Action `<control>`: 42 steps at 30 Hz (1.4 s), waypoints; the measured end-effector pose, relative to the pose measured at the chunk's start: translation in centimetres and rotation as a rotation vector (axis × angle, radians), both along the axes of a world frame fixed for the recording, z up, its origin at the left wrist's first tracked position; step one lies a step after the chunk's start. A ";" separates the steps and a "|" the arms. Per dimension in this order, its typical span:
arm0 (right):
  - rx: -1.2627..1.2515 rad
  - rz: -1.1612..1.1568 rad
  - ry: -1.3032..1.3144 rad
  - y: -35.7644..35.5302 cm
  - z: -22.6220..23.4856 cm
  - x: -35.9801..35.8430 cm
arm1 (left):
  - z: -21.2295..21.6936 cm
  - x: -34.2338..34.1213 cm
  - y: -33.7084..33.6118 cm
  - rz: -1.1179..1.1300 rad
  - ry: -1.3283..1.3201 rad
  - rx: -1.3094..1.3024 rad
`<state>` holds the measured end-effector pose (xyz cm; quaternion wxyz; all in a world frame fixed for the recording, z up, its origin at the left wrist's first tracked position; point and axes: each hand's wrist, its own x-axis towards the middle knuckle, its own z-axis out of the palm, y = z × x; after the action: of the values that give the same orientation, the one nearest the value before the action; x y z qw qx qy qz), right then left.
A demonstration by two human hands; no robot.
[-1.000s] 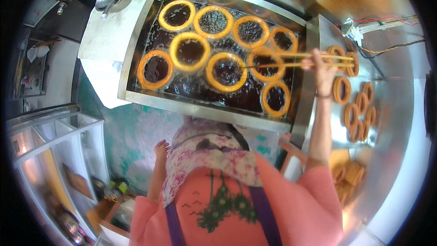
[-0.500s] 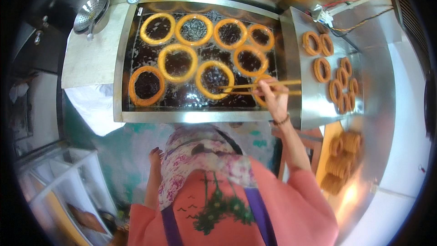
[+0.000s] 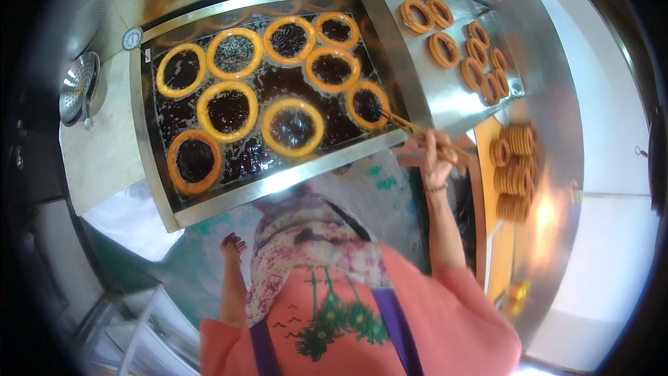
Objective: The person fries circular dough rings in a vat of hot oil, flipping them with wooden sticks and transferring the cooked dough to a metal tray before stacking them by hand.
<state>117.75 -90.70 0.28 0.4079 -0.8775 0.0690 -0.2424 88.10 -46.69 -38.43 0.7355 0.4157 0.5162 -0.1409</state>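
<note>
My right fingers (image 3: 431, 142) pinch long chopsticks (image 3: 401, 122) — tips at a golden ring (image 3: 366, 85) in dark oil (image 3: 280, 87); my left fingers (image 3: 238, 242) dangle, loosely spread.

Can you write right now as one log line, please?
right hand: holding long chopsticks, tips at a ring in the fryer | left hand: near apron, nothing visible in it | metal tray: browned rings
</note>
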 end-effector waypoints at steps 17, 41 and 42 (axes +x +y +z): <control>0.320 0.158 0.123 -2.2 1.3 3.3 | 4.4 -1.4 -5.0 0.106 0.051 0.136; 0.486 0.210 0.029 -8.2 2.4 3.5 | 9.3 -2.4 -13.5 0.171 0.059 0.203; 0.484 0.213 0.013 -8.1 2.6 3.8 | 9.2 -2.2 -13.4 0.165 0.052 0.202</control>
<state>121.56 -98.81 2.88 0.6287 -0.7584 0.0347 -0.1687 85.89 -60.14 -29.27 0.6853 0.4399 0.5791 -0.0382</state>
